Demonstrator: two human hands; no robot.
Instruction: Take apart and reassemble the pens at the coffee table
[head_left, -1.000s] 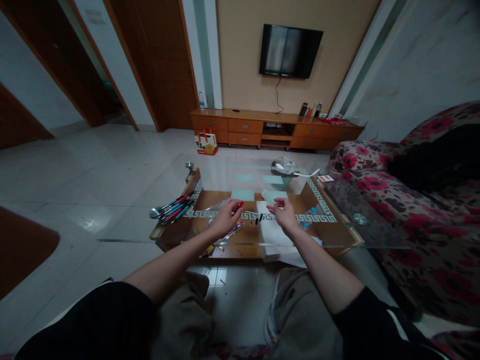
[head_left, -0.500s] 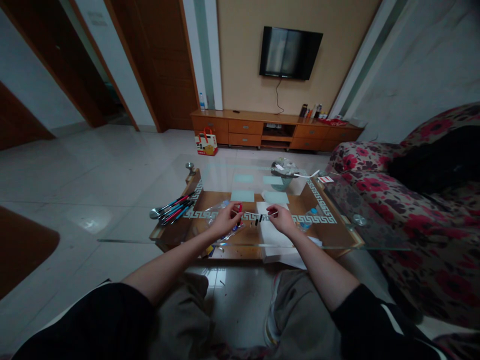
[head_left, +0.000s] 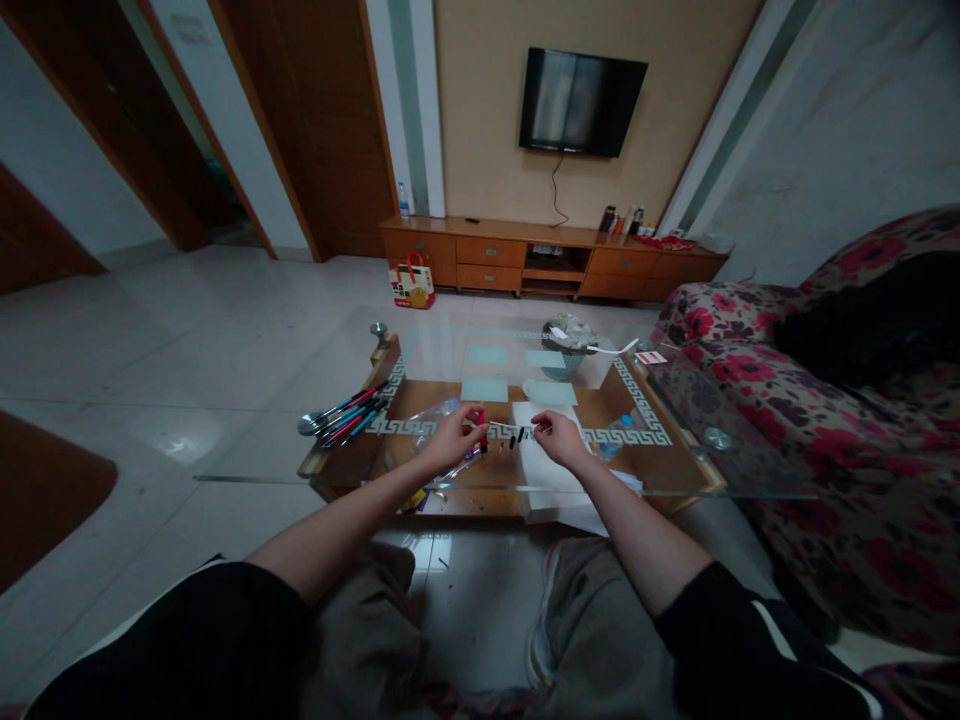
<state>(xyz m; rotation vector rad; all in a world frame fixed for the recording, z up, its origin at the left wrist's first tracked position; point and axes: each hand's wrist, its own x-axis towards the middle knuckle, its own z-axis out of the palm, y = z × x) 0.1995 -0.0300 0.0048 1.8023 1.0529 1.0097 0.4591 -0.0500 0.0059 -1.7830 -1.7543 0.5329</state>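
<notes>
Above the near part of the glass table [head_left: 435, 362], my left hand [head_left: 456, 440] pinches a short red pen barrel [head_left: 482, 420] with a dark lower end. My right hand [head_left: 559, 438] is closed, with a thin, pale stick like a pen refill [head_left: 541, 429] at its fingertips; its exact kind is too small to make out. Between the hands, small black pen parts [head_left: 513, 442] stand or lie on the glass. A pile of pens [head_left: 349, 415] in red, blue and black rests on the table to the left of my left hand.
Clear plastic bags [head_left: 431, 425] lie beyond my left wrist. Under the glass are a white box [head_left: 541, 470] and a blue-capped bottle [head_left: 619, 430]. A basket [head_left: 564, 362] sits toward the far right. The flowered sofa [head_left: 739, 380] borders the right side.
The red barrel in my left hand has turned more upright and shows more of its length. My right hand has barely shifted.
</notes>
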